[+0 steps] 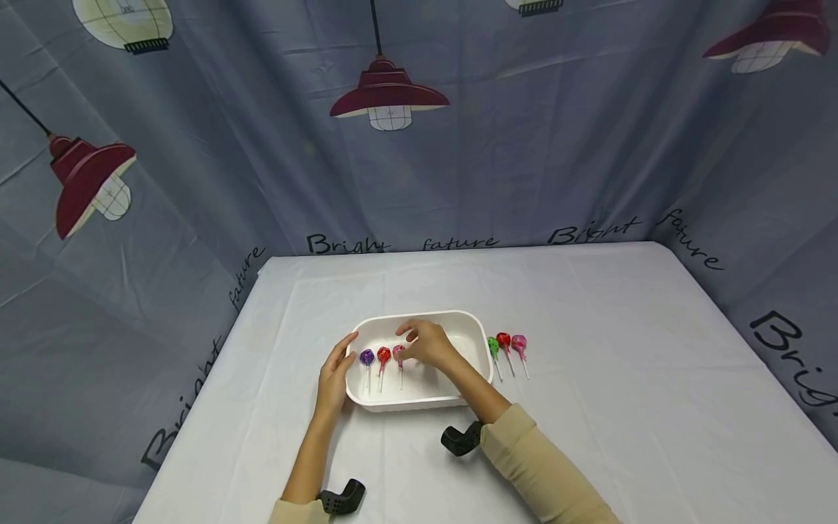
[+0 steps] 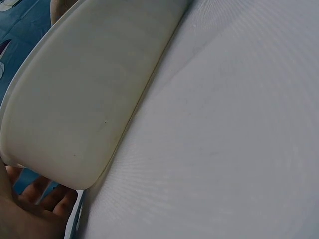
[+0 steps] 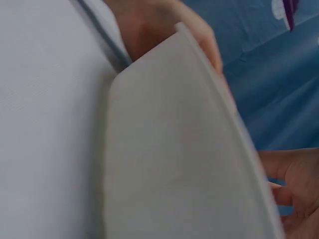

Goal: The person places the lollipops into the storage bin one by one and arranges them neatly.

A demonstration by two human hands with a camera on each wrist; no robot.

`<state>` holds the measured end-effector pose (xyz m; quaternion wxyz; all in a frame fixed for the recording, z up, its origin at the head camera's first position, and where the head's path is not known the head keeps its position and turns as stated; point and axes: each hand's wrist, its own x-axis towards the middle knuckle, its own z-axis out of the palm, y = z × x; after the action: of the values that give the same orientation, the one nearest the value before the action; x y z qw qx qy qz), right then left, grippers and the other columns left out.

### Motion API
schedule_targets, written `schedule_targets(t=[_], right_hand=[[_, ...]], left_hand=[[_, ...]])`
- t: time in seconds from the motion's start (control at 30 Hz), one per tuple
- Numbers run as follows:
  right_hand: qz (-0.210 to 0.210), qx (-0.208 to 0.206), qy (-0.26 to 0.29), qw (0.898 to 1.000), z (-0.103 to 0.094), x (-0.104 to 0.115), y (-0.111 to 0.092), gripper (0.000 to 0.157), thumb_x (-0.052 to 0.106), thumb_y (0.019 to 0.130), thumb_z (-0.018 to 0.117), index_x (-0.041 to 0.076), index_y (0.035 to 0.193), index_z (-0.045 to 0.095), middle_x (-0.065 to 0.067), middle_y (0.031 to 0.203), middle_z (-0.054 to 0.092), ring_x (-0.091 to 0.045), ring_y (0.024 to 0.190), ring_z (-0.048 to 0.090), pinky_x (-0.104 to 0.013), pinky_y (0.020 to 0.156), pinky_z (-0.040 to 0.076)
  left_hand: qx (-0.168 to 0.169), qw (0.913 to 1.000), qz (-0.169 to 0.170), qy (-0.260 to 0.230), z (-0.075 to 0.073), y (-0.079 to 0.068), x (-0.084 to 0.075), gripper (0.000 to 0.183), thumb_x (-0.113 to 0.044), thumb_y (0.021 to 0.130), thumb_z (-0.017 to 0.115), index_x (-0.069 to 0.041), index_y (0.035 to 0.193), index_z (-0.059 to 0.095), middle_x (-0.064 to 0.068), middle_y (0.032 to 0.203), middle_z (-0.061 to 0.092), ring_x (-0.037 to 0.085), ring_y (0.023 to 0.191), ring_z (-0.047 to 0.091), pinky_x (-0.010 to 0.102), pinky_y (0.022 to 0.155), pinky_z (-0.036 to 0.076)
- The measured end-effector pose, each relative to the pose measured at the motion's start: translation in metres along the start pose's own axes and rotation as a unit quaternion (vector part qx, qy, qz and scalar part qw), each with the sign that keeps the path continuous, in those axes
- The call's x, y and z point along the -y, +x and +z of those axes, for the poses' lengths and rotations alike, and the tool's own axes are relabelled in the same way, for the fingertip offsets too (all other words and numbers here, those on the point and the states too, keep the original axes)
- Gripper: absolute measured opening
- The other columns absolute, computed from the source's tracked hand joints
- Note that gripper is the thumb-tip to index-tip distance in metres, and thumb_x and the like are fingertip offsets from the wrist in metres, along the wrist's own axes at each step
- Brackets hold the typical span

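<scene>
A white tray (image 1: 419,402) with rounded corners lies on the table. My left hand (image 1: 334,375) holds its left end, the thumb at the rim and the fingers along the outside; in the left wrist view the fingers (image 2: 55,199) show beyond the tray's end. Inside stand in a row a purple lollipop (image 1: 366,357), a red lollipop (image 1: 383,354) and a pink lollipop (image 1: 398,351). My right hand (image 1: 428,346) reaches over the tray, its thumb tip right at the pink lollipop's head and its other fingers spread away from the thumb.
Just right of the tray lie a green lollipop (image 1: 493,346), another red lollipop (image 1: 503,339) and another pink lollipop (image 1: 519,342), sticks toward me. A white cloth (image 1: 622,407) covers the table. Behind it hangs a grey-blue curtain (image 1: 524,160) printed with lamps.
</scene>
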<state>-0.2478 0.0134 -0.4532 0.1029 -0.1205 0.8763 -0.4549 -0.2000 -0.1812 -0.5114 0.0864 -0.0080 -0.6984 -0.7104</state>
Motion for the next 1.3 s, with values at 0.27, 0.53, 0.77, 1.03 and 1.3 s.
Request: schedule_targets(t=[0.27,0.53,0.77,1.03,1.3], right_hand=[[-0.037,-0.009,-0.008,0.999,-0.039,0.005,-0.017,0.036,0.017,0.075,0.077,0.008,0.108,0.066,-0.015,0.105,0.063,-0.026,0.091,0.058,-0.033,0.074,0.050],[-0.033,-0.050,0.048,0.997,-0.084,-0.012,-0.030,0.036,0.019,0.082,0.070,0.007,0.115,0.062,-0.015,0.112,0.060,-0.027,0.099,0.056,-0.038,0.082,0.051],[-0.012,-0.120,0.077,0.990,-0.113,-0.041,-0.044,0.041,0.027,0.083,0.070,0.010,0.119,0.061,-0.012,0.114,0.060,-0.027,0.101,0.055,-0.039,0.082,0.051],[0.023,-0.198,0.107,0.974,-0.130,-0.076,-0.056,0.043,0.030,0.082,0.070,0.009,0.119,0.061,-0.012,0.114,0.060,-0.027,0.100,0.053,-0.040,0.086,0.047],[0.059,-0.239,0.141,0.959,-0.131,-0.111,-0.068,0.047,0.023,0.079,0.074,0.002,0.118,0.060,-0.015,0.111,0.062,-0.012,0.084,0.055,-0.018,0.070,0.048]], left_hand=[[-0.002,1.0000,-0.001,0.005,0.000,0.000,0.003,0.038,-0.003,0.095,0.044,-0.002,0.132,0.047,0.015,0.144,0.034,0.021,0.137,0.021,0.030,0.113,0.013],[-0.004,0.9999,-0.011,0.010,0.000,-0.002,-0.002,0.038,-0.003,0.095,0.044,-0.003,0.133,0.048,0.014,0.145,0.034,0.019,0.136,0.022,0.028,0.112,0.014],[-0.005,0.9999,-0.007,0.014,-0.001,-0.001,0.003,0.037,-0.005,0.095,0.044,-0.007,0.132,0.049,0.012,0.145,0.034,0.017,0.136,0.022,0.028,0.112,0.015],[-0.006,1.0000,0.000,0.007,0.000,0.000,0.003,0.037,-0.004,0.095,0.044,-0.002,0.132,0.048,0.016,0.144,0.034,0.022,0.137,0.022,0.032,0.113,0.014],[-0.011,0.9999,0.001,0.012,0.000,-0.001,0.003,0.038,-0.004,0.094,0.044,-0.004,0.131,0.049,0.015,0.144,0.035,0.020,0.136,0.023,0.030,0.113,0.015]])
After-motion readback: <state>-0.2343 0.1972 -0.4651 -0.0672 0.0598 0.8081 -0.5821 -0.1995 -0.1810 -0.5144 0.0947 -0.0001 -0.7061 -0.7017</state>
